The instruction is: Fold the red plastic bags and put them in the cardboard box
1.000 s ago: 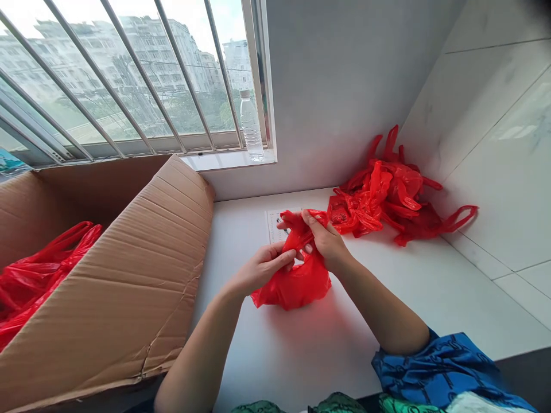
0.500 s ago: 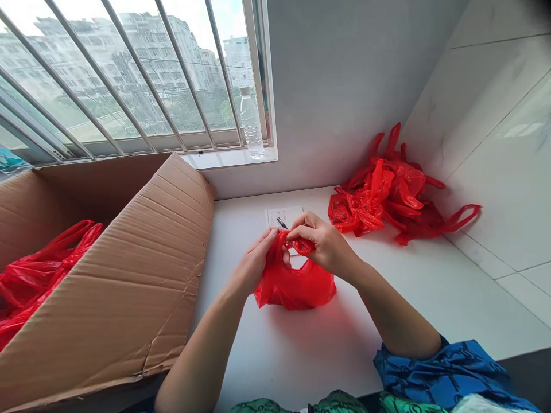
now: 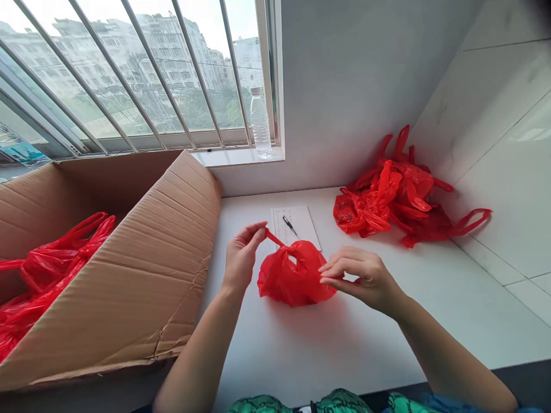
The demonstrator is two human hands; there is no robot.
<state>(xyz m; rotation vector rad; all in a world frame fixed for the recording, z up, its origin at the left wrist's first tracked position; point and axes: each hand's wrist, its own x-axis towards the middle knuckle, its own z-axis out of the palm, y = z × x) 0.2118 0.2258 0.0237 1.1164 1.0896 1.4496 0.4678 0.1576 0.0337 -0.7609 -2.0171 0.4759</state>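
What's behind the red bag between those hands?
Behind the red bag lies a paper with a pen on it. The bag covers part of the paper's near edge, hiding that bit.

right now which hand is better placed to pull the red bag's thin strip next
Likely the left hand: it pinches the end of the strip, drawn out from the red bag. The right hand is at the bag's other side, away from the strip.

White tabletop point(image 3: 353, 350) with one red bag point(image 3: 297, 288), a paper sheet point(image 3: 303, 225) and a heap of red bags point(image 3: 400, 192)
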